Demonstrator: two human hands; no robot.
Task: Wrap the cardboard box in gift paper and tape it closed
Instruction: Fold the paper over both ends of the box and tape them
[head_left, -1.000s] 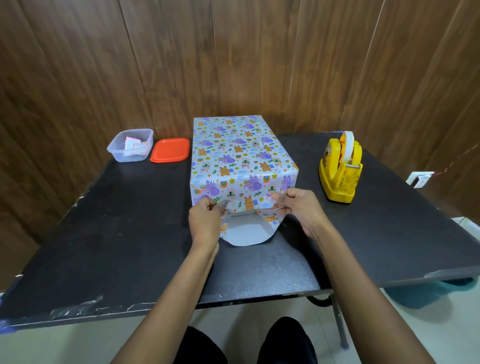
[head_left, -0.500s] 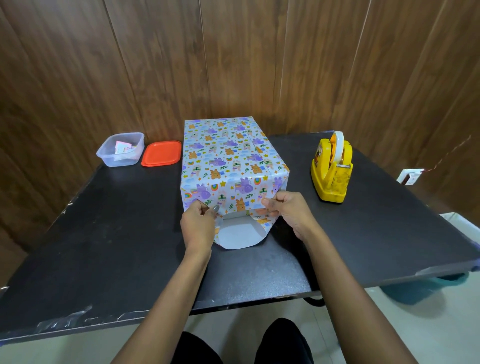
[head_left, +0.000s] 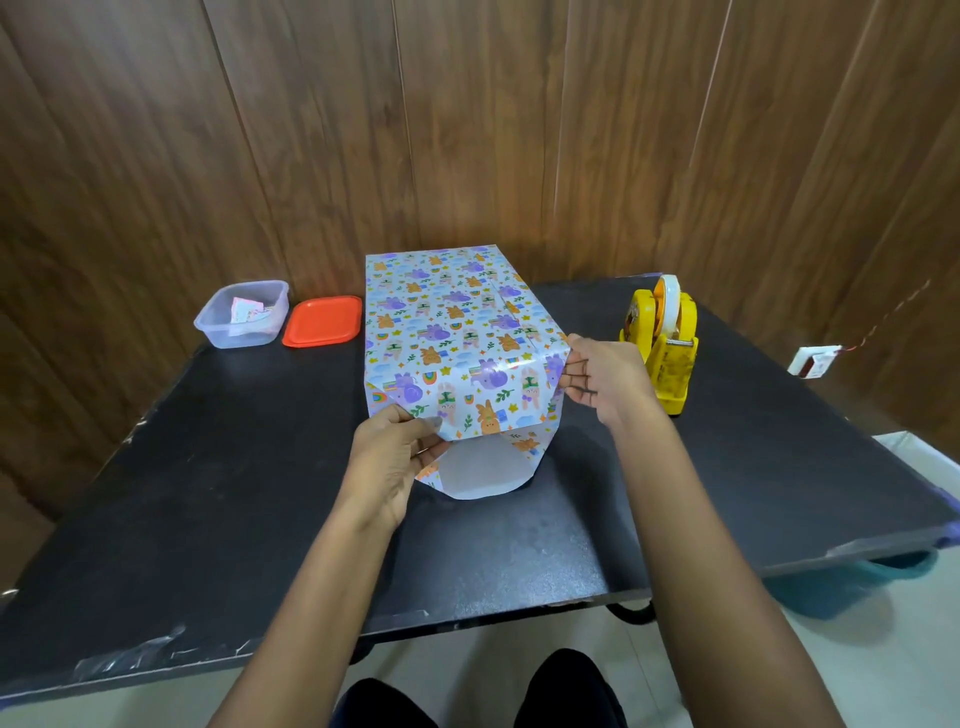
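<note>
A person sits at a black tabletop (head_left: 208, 493) set against a wood-panelled wall, both bare forearms reaching forward. At the middle of the tabletop, towards its far edge, stands the wrapped box (head_left: 447, 312), covered in pale gift paper (head_left: 483, 384) printed with purple elephants, orange rabbits and rainbows. The end facing the person is not yet closed: a top flap hangs down over it, and a rounded lower flap (head_left: 480, 470) lies flat on the tabletop, white side up.

The left hand (head_left: 395, 462) is at the near left bottom corner, its grip narrow, thumb and fingers pinching the lower edge of the hanging paper. The right hand (head_left: 605, 376) is at the near right edge, higher up, its grip closed on the paper fold at that corner.

Just beyond the right hand, right of the box, stands a yellow tape dispenser (head_left: 662, 343) with a white roll. Left of the box lie an orange lid (head_left: 323, 320) and, just beside it, a clear plastic tub (head_left: 241, 332) holding paper scraps.
</note>
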